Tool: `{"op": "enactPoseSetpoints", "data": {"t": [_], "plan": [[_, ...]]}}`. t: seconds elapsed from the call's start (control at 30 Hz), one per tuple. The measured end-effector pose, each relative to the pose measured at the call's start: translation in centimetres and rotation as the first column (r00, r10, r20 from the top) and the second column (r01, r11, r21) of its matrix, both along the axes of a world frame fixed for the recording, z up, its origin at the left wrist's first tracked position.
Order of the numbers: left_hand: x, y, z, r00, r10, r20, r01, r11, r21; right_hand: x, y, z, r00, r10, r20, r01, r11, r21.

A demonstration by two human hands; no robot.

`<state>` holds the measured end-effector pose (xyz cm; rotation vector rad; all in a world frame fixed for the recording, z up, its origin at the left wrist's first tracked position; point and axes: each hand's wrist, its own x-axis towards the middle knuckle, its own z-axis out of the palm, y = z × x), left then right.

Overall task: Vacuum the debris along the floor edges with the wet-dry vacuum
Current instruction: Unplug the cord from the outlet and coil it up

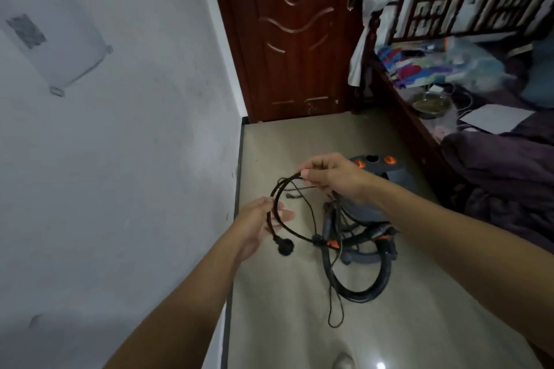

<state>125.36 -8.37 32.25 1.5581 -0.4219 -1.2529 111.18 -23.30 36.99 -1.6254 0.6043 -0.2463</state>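
- Grey-white plaster wall (135, 144) fills the left side. A dark skirting strip (238, 189) marks where it meets the floor, and this is one of the edges to be cleaned.
- Beige floor tiles (284, 144) form a narrow lane between the wall and the bed (401, 99). Open room runs forward to the closed wooden door (293, 39); sideways clearance is tight.
- The bed's side rail bounds the lane on the right and forms a second edge. Bedding hangs over it near the machine.
- The wet-dry vacuum (359, 210) stands upright on the floor, near the bed and directly ahead of the person. It appears parked, not in use.
- Its black hose (371, 287) lies coiled on the tiles against the base, partly blocking the lane.
- The power cord (281, 183) is held up in a loop between both hands, above the floor and left of the drum. Judgement: it is being uncoiled so that the machine can be plugged in, and no suction work has begun.
- The right hand (329, 174) pinches the top of the loop between thumb and curled fingers.
- The left hand (257, 222) is mostly open, fingers relaxed, with the cord lying across them. Whether the thumb clamps it cannot be told.
- The plug (284, 246) dangles free just below the left hand.
- Loose slack trails on the floor and could trip someone.
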Motion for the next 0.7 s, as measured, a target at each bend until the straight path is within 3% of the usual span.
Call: {"op": "enactPoseSetpoints", "data": {"t": [0.1, 0.2, 0.3, 0.4, 0.5, 0.57, 0.63, 0.7], "plan": [[2.2, -2.6, 1.1, 0.991, -0.03, -0.127, 0.028, 0.999, -0.019, 1.3, -4.3, -1.0, 0.999, -0.014, -0.033, 0.008, 0.987, -0.16], [6.8, -4.7, 3.3, 0.993, -0.039, -0.114, 0.037, 0.999, -0.022, 2.5, -8.0, -3.5, 0.964, 0.009, -0.267, -0.122, 0.903, -0.412], [13.0, -6.1, 6.0, 0.97, 0.109, -0.217, -0.136, 0.984, -0.114, 2.3, -12.0, -8.1, 0.863, -0.127, -0.489, -0.187, 0.819, -0.542], [20.0, -6.7, 8.4, 0.92, 0.299, -0.254, -0.353, 0.914, -0.2, 0.0, -15.6, -12.8, 0.66, -0.291, -0.693, -0.113, 0.873, -0.475], [26.0, -8.2, 9.2, 0.888, 0.441, -0.133, -0.46, 0.862, -0.215, 1.9, -17.2, -15.6, 0.489, -0.212, -0.846, -0.127, 0.942, -0.309], [28.7, -10.2, 8.4, 0.892, 0.45, 0.039, -0.435, 0.88, -0.194, 6.5, -17.4, -15.8, 0.524, -0.109, -0.845, -0.179, 0.956, -0.234], [30.4, -12.9, 7.0, 0.899, 0.398, 0.185, -0.375, 0.916, -0.144, 12.1, -17.4, -14.7, 0.615, -0.099, -0.782, -0.179, 0.949, -0.26], [31.6, -15.7, 5.6, 0.909, 0.317, 0.271, -0.302, 0.948, -0.095, 17.8, -17.3, -12.4, 0.681, -0.075, -0.728, -0.298, 0.881, -0.369]]}}
